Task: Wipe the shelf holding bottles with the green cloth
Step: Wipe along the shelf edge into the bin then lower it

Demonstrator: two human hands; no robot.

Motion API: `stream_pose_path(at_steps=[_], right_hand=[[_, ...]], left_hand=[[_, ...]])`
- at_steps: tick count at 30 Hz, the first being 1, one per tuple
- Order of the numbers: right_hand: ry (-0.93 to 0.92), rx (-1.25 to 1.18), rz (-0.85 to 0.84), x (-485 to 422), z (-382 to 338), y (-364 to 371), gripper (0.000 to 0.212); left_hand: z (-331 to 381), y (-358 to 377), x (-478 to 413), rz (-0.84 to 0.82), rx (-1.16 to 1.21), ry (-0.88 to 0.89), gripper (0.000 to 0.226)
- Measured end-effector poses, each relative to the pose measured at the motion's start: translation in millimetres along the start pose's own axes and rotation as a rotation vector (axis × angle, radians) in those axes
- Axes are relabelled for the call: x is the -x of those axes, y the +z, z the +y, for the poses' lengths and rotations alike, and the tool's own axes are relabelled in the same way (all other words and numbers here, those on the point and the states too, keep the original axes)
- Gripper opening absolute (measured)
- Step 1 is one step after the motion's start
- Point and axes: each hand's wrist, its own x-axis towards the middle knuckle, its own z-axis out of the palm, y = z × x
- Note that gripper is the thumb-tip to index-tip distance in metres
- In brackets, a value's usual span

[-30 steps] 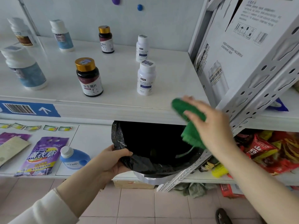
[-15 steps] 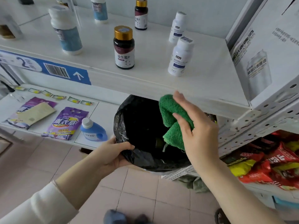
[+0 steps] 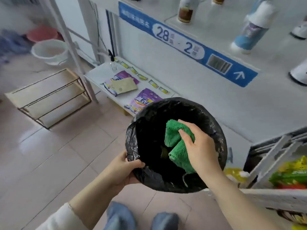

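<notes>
Over the bin (image 3: 214, 120) at lower centre, the green cloth (image 3: 173, 136) is pinched by the right hand (image 3: 201, 151), the rim by the left hand (image 3: 123, 170) — slackened, it may be dropped inside.

Thick green microfibre cloth (image 3: 174, 138): plush pile, matt. Thin black plastic bin liner (image 3: 132, 145): crinkled film with glossy highlights. White flat shelf board (image 3: 216, 27): smooth, low sheen. Pale square floor tiles (image 3: 58, 155): glazed, reflective. Purple plastic pouches (image 3: 144, 100): glossy print.
</notes>
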Motion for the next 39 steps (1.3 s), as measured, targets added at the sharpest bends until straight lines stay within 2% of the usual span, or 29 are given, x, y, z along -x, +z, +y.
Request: stream_pose_path(at_steps=[4,8,11,14,17,24,28,33,39], right_hand=[[0.005,-0.044,-0.03,-30.6,-38.4,100.8,0.029],[0.342,-0.282,-0.189,-71.7,-56.0,181.6,0.037],[0.453,-0.319,-0.157,-102.1,-60.4,232.1,0.038],[0.541,-0.387,-0.202,-136.9,-71.2,277.4,0.025],[0.586,-0.409,-0.223,-181.5,-86.2,321.2,0.025],[0.582,-0.357,-0.418,-298.8,-133.6,415.0,0.022],[0.624,-0.292,-0.48,-352.7,-156.1,468.5,0.028],[0.708,-0.287,-0.453,-413.3,-171.3,537.5,0.024],[0.793,-0.315,-0.366,-473.8,-134.3,644.8,0.017]], left_hand=[[20.9,-89.9,-1.3,0.058,0.043,0.015,0.03],[45.4,-162.6,-25.5,0.165,0.085,0.023,0.027],[63.1,-211.6,-55.0,0.223,0.1,-0.002,0.028],[86.2,-258.2,-88.0,0.271,0.137,-0.038,0.03],[119.0,-298.9,-118.4,0.302,0.188,-0.046,0.03],[197.2,-393.4,-182.6,0.382,0.226,-0.019,0.031],[234.0,-447.9,-225.7,0.416,0.231,-0.008,0.032],[272.1,-503.3,-289.6,0.431,0.286,-0.022,0.033],[266.9,-584.1,-396.0,0.417,0.276,-0.096,0.037]])
